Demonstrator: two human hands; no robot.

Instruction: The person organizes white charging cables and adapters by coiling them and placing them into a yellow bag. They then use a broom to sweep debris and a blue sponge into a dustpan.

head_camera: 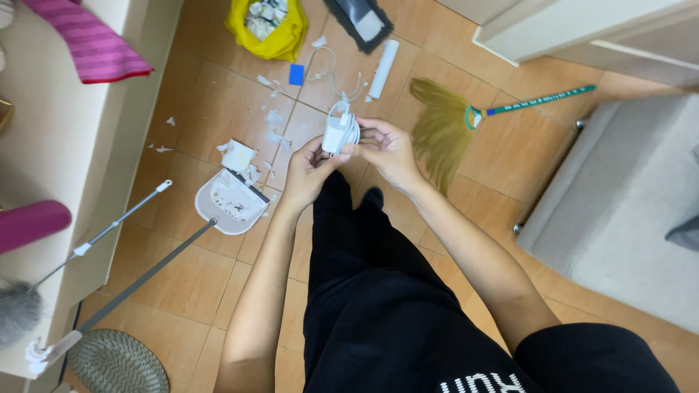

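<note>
Holding a white charger block (pixel 336 131) wound with its cable above the tiled floor (pixel 218 102), the left hand (pixel 306 171) pinches its lower edge while the right hand (pixel 389 149) grasps the side. Winding goes best with loops snug and the loose end tucked, I judge. Fingers hide the cable's end, and the plug face cannot be made out.
</note>
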